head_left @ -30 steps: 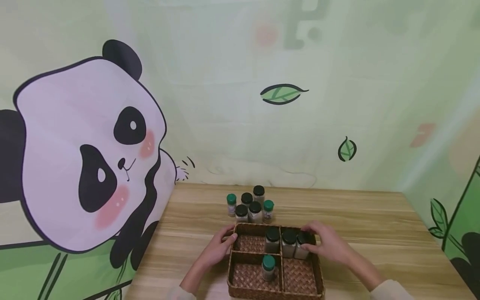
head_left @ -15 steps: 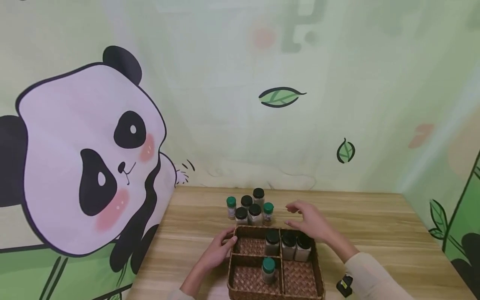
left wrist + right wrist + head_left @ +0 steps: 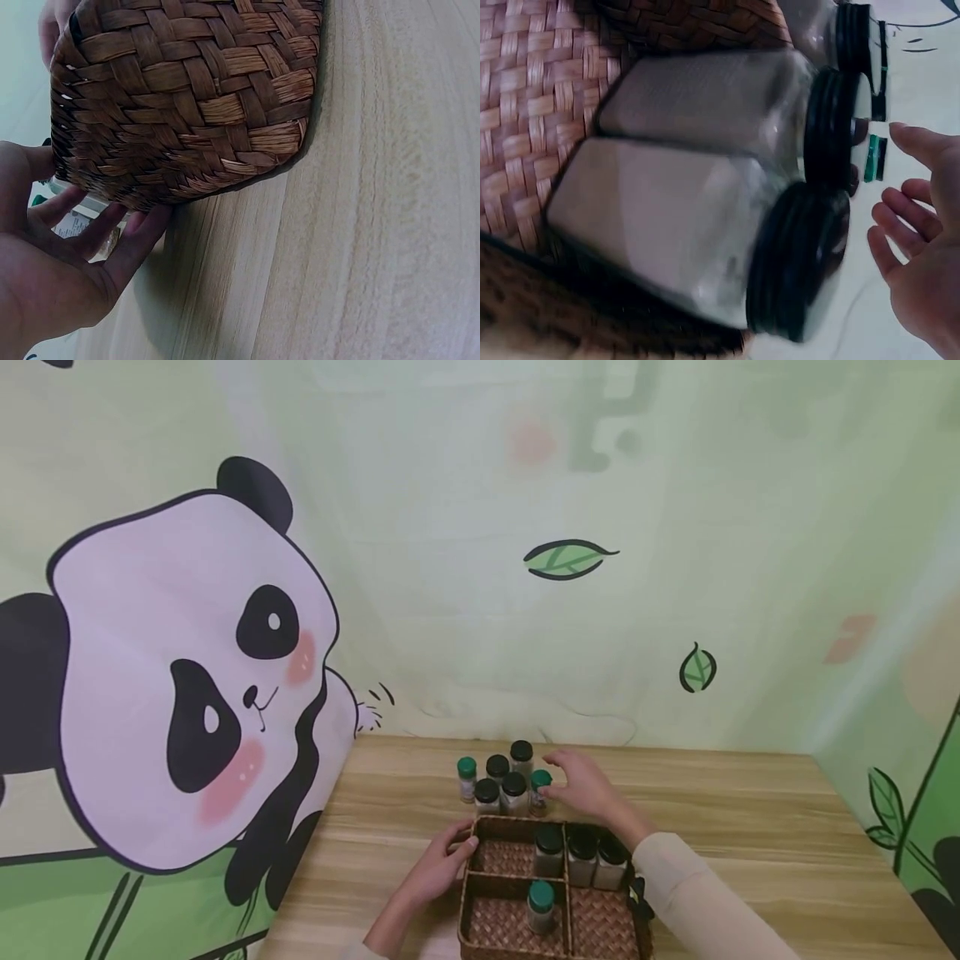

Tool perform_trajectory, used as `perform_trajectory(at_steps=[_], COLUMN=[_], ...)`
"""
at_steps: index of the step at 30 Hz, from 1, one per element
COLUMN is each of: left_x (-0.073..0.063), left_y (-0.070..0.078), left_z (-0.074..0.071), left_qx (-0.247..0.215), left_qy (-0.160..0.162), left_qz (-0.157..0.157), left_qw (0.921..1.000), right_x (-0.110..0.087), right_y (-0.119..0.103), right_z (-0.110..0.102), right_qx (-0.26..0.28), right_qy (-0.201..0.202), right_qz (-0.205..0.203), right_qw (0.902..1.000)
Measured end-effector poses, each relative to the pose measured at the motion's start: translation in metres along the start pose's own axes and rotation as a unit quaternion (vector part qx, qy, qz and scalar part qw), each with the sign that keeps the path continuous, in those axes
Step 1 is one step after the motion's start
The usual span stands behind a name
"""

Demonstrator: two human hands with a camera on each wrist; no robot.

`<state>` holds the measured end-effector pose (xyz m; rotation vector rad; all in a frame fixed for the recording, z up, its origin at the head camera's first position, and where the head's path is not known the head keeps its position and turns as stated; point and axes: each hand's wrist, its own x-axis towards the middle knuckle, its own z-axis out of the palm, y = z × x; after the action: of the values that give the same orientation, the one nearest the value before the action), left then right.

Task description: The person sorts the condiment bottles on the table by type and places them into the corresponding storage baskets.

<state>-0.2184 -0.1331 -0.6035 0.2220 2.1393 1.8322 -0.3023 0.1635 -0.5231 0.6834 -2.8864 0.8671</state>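
Note:
A brown woven basket [image 3: 566, 893] with divided compartments stands on the table. My left hand [image 3: 438, 867] holds its back left corner, thumb at the rim and fingers against the outer wall, as the left wrist view also shows. Behind the basket my right hand [image 3: 588, 787] reaches beside a green-capped spice jar [image 3: 539, 793], thumb overlapping it in the head view. Its fingers are spread in the right wrist view; contact cannot be told. Two black-lidded jars [image 3: 667, 225] stand side by side in the back right compartment, another black-lidded jar [image 3: 548, 850] in the back left. A green-capped jar [image 3: 541, 906] stands in the front left.
Several black-lidded jars [image 3: 513, 792] and another green-capped jar [image 3: 467, 779] cluster behind the basket on the wooden table [image 3: 735, 827]. A small black object [image 3: 637, 897] shows beside the right sleeve. A panda-printed cloth [image 3: 450, 568] hangs behind the table.
My right hand has left the black-lidded jar in the basket's back right compartment and moved back and left to the green-capped jar. The left hand stays at the basket's corner.

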Motion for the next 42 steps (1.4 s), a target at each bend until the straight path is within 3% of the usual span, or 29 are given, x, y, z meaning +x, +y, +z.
perform_trajectory(at_steps=[9,22,29,33,42], left_x=[0.002,0.001,0.003,0.002,0.002], left_y=[-0.005,-0.007,-0.005,-0.005,-0.006], left_z=[0.0,0.0,-0.002,-0.002,0.001], left_qx=[-0.006,-0.004,0.0,0.003,0.004], left_qy=[-0.001,-0.006,0.0,0.002,0.0], left_qz=[-0.001,-0.01,-0.004,0.007,0.019], left_qw=[1.0,0.9999,1.0,1.0,0.9998], right_x=[0.002,-0.003,-0.005,-0.006,-0.018], right_y=[0.004,0.004,0.006,0.001,-0.036], right_z=[0.023,0.031,0.008,-0.013,-0.051], right_qx=[-0.017,0.016,0.026,0.034,0.038], right_qy=[-0.032,0.041,0.03,0.019,0.016], right_qz=[-0.008,0.015,0.01,-0.016,-0.069], right_qw=[0.9993,0.9989,0.9992,0.9991,0.9968])
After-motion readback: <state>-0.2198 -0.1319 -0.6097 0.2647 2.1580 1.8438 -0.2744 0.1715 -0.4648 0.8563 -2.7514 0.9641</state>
